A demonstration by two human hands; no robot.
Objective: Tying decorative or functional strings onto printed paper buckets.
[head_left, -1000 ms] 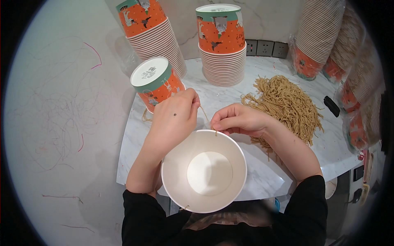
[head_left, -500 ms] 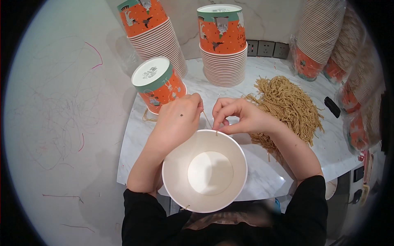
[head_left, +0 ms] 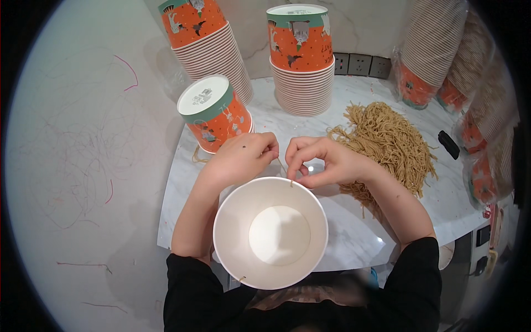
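Note:
An open white paper bucket [head_left: 235,218] stands in front of me at the table's near edge, its mouth upward. Tan cord shows at two spots on its rim, one at the far side and one at the near left. My left hand [head_left: 240,157] is closed in a pinch on a thin tan cord [head_left: 282,164] that runs down toward the far rim. At that same spot the thumb and fingertips of my right hand [head_left: 329,159] pinch the cord by the rim. The fingertips partly hide the cord there.
An upside-down orange bucket [head_left: 215,119] stands just beyond my left hand. Behind are two tall bucket stacks [head_left: 303,88] [head_left: 213,58]. A heap of tan cords [head_left: 390,146] lies right of my right hand, near a small black object [head_left: 448,145]. Wrapped bucket stacks [head_left: 431,41] line the right.
The white bucket has shifted slightly left and turned a little. My left hand has moved slightly right and nearer, closer to my right hand.

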